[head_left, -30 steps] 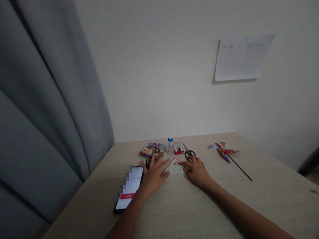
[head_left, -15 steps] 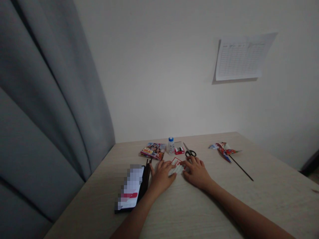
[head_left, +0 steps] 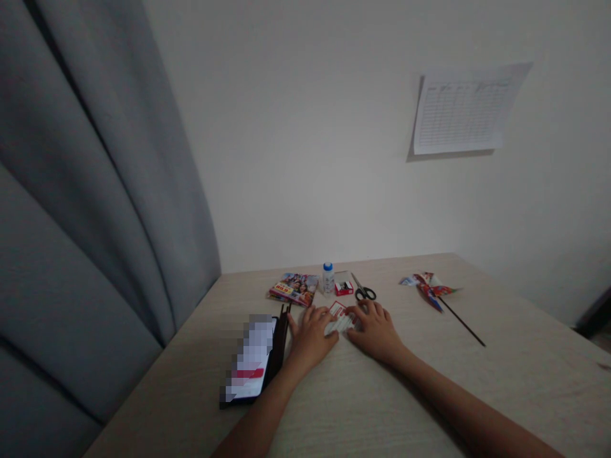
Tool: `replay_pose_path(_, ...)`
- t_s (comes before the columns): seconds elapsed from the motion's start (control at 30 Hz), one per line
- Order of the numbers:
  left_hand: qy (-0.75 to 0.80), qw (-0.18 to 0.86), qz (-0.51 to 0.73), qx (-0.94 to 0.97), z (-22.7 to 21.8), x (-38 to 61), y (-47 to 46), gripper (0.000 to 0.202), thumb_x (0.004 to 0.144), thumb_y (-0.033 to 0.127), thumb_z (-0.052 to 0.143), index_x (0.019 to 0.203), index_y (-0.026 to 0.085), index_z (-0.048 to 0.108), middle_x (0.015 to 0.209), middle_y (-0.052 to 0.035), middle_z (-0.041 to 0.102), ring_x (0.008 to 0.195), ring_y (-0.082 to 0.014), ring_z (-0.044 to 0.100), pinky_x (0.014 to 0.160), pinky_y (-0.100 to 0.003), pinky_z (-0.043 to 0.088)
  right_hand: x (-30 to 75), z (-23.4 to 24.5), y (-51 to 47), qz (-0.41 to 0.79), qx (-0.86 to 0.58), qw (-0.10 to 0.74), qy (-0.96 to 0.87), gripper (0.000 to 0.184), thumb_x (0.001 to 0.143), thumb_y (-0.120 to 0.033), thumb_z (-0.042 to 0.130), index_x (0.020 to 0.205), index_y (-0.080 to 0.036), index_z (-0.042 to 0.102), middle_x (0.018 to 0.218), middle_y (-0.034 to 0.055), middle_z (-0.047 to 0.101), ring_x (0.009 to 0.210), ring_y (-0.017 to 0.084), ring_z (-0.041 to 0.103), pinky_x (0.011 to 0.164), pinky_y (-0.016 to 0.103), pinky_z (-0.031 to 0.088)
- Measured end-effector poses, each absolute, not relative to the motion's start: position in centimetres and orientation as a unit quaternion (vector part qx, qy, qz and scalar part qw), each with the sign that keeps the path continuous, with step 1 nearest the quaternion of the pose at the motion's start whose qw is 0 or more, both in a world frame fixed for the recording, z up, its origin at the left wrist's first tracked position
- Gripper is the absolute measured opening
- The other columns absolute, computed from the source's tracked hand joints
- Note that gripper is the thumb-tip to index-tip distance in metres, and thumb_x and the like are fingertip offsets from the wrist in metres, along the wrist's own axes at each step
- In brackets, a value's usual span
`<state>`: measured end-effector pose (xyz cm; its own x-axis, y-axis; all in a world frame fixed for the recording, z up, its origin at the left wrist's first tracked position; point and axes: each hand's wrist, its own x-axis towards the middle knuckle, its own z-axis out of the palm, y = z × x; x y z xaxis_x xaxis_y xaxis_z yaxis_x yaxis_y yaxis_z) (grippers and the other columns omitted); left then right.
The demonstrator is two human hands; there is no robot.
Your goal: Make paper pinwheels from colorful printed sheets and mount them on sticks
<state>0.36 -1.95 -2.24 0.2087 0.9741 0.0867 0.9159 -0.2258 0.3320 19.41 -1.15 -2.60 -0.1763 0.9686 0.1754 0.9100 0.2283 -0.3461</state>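
A small red-and-white printed paper lies on the wooden table between my two hands. My left hand rests palm down on its left side, fingers stretched flat over the edge. On its right side my right hand presses down, fingers also flat on the paper. The paper looks partly folded or bunched under the fingertips; most of it is covered.
A phone with a lit screen lies left of my left arm. Behind the hands lie a colourful booklet, a small white bottle, a red-and-white box and black scissors. A paper pinwheel on a stick lies to the right. A grey curtain hangs at left.
My left hand slid from beside the phone onto the paper, closing in on my right hand. The paper, flat and mostly showing a second ago, is now bunched smaller under both hands.
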Motion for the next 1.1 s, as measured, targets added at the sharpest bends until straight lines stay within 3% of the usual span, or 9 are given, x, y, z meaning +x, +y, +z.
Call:
replay_pose_path(0.33, 0.621, 0.114, 0.144, 0.762, -2.2, 0.5, -1.9, 0.035, 0.088, 0.040, 0.054, 0.122, 0.036, 0.060, 0.146, 0.0009, 0.049, 0.143, -0.0319, 0.026, 0.111, -0.072, -0.007, 21.1, -2.2, 0.0, 0.128, -0.645, 0.128, -0.742, 0.050, 0.081, -0.037, 0.057, 0.130, -0.046, 0.054, 0.144, 0.0024, 0.043, 0.137, 0.029, 0.031, 0.110, 0.049, 0.023)
replay_pose_path(0.87, 0.616, 0.103, 0.126, 0.770, -2.2, 0.2, -2.1, 0.036, 0.089, 0.042, 0.051, 0.124, 0.039, 0.057, 0.149, 0.0028, 0.046, 0.145, -0.0319, 0.023, 0.111, -0.074, -0.002, 24.0, -3.0, 1.7, 0.141, -0.627, 0.091, -0.761, 0.052, 0.089, -0.041, 0.055, 0.139, -0.050, 0.045, 0.149, 0.0042, 0.040, 0.136, 0.033, 0.033, 0.105, 0.054, 0.031)
replay_pose_path(1.1, 0.619, 0.102, 0.137, 0.767, -2.7, 0.2, -2.0, 0.035, 0.089, 0.041, 0.052, 0.123, 0.039, 0.058, 0.147, 0.0020, 0.048, 0.144, -0.0322, 0.024, 0.110, -0.074, -0.004, 25.4, -3.1, 2.1, 0.156, -0.605, 0.083, -0.776, 0.053, 0.088, -0.032, 0.055, 0.138, -0.049, 0.048, 0.151, 0.0038, 0.038, 0.138, 0.034, 0.032, 0.105, 0.054, 0.033)
